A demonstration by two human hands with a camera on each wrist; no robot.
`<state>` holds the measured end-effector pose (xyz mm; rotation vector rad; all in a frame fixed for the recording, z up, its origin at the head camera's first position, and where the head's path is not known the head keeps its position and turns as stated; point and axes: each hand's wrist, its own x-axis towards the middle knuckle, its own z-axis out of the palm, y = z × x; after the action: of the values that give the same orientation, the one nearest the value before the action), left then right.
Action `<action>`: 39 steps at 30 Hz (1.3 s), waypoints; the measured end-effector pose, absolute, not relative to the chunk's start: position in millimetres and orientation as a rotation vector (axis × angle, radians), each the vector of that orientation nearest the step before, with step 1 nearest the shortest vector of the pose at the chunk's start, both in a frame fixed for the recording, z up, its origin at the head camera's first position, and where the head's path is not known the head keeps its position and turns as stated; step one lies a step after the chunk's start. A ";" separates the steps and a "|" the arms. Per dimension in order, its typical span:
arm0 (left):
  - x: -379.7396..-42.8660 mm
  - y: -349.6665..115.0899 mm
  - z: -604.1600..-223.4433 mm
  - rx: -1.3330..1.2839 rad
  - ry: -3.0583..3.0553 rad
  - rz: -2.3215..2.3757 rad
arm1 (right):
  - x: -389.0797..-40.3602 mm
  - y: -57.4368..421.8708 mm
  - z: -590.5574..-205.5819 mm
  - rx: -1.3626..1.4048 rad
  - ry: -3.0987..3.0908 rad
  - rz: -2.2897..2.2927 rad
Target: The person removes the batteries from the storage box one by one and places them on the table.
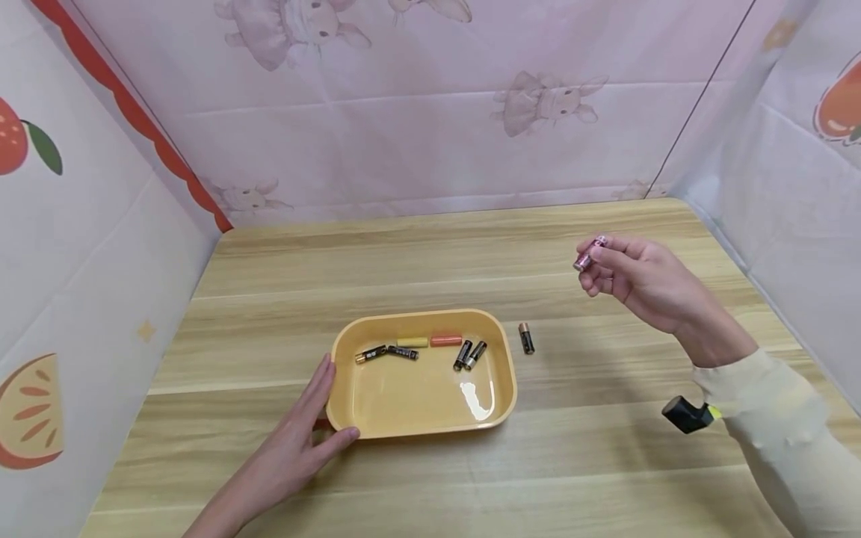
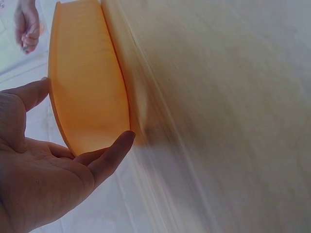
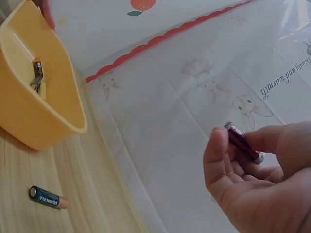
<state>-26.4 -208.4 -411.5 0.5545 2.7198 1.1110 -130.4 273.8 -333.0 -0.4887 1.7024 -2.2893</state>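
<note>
A yellow plastic bin [image 1: 420, 431] with rounded corners holds several AA-size batteries, among them a black one [image 1: 403, 352], a yellow one [image 1: 412, 343] and an orange-red one [image 1: 446, 341]. My left hand [image 1: 292, 448] rests against its near left corner, with fingers extended along the left side and the thumb at the front rim; the left wrist view shows fingertips touching the outer wall [image 2: 90, 73]. Above the table at the right, my right hand [image 1: 635, 276] pinches a pink-red battery [image 3: 243, 143] with silver ends between thumb and fingers. Apart from the bin lies a black-and-copper battery [image 1: 526, 338].
The wooden tabletop [image 1: 269, 261] runs back to a pink curtain [image 1: 417, 142] with rabbit prints. White fruit-printed sheets stand on the left [image 1: 101, 261] and right [image 1: 780, 172]. A black device [image 1: 686, 415] is attached at the right sleeve.
</note>
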 end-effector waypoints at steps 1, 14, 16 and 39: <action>-26.4 -208.1 -411.6 0.555 2.717 1.115 | -130.6 274.5 -334.9 -0.492 1.721 -2.268; -25.9 -205.3 -412.5 0.531 2.694 1.138 | -136.0 269.8 -376.6 -0.185 2.207 -1.659; -25.8 -204.9 -412.6 0.526 2.696 1.132 | -136.8 266.1 -384.9 -0.168 2.240 -1.588; -24.2 -204.1 -409.0 0.526 2.716 1.109 | -139.0 236.6 -426.0 -0.069 2.638 -1.116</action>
<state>-24.2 -204.1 -409.0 0.5257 2.7161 1.1092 -139.0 236.6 -426.0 -0.0693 2.6377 -1.1161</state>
